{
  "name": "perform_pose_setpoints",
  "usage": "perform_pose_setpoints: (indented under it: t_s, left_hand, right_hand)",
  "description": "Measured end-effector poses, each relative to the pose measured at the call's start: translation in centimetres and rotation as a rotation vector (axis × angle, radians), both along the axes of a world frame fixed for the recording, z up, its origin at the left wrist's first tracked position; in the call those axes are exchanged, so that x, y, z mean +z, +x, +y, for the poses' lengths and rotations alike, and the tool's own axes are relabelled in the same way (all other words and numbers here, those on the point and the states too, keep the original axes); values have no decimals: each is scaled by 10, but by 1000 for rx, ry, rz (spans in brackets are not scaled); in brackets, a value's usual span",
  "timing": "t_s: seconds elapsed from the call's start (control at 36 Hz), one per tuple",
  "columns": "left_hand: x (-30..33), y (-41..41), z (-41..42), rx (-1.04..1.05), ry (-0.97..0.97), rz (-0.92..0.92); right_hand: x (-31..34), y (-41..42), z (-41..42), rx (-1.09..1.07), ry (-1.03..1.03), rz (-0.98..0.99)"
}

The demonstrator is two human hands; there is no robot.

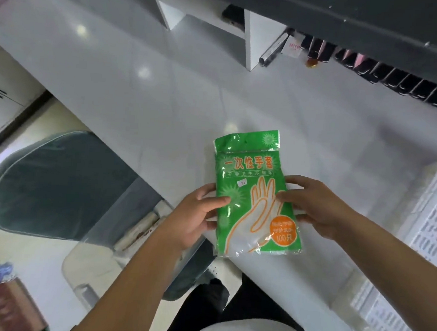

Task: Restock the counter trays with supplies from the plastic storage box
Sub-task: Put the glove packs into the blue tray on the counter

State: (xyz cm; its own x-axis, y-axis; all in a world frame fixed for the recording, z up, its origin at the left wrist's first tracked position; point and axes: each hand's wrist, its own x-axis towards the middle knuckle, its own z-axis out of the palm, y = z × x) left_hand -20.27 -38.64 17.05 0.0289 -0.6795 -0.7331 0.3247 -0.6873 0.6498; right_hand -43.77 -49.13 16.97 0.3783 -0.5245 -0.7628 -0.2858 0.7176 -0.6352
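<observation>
A green packet of disposable gloves [252, 182], printed with an orange hand outline, is held over the near edge of the white counter [165, 98]. My left hand [196, 215] pinches its left edge, thumb on top. My right hand [312, 204] grips its right edge, thumb on the front and fingers behind. A white perforated tray [422, 244] sits on the counter at the far right. The plastic storage box [137, 227], clear-walled, stands below the counter edge by my left forearm.
A dark green chair seat [57, 186] is left of the counter. White shelf dividers [256, 37] stand at the back, with a foil roll [270, 53] and a row of dark packets [397, 76] under a grey ledge. Stacked goods [4, 303] lie at lower left.
</observation>
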Motion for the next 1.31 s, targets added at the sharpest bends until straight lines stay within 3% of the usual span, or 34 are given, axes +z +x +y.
perform_pose_setpoints:
  t_s: [0.22, 0.39, 0.61, 0.83, 1.03, 1.31]
  left_hand:
    - [29, -1, 46, 61, -170, 86]
    - [45, -1, 95, -41, -316, 115]
    - [40, -10, 172, -160, -397, 174]
    - [30, -60, 244, -381, -405, 408]
    - [47, -124, 266, -554, -417, 396]
    - [66, -232, 277, -641, -539, 265]
  right_hand:
    - [45, -17, 49, -28, -33, -190]
    - [61, -23, 121, -170, -48, -315]
    - [74, -33, 243, -285, -276, -228]
    - [76, -83, 366, -409, -236, -160]
    - [106, -145, 437, -562, -325, -156]
    - [112, -237, 473, -723, -469, -152]
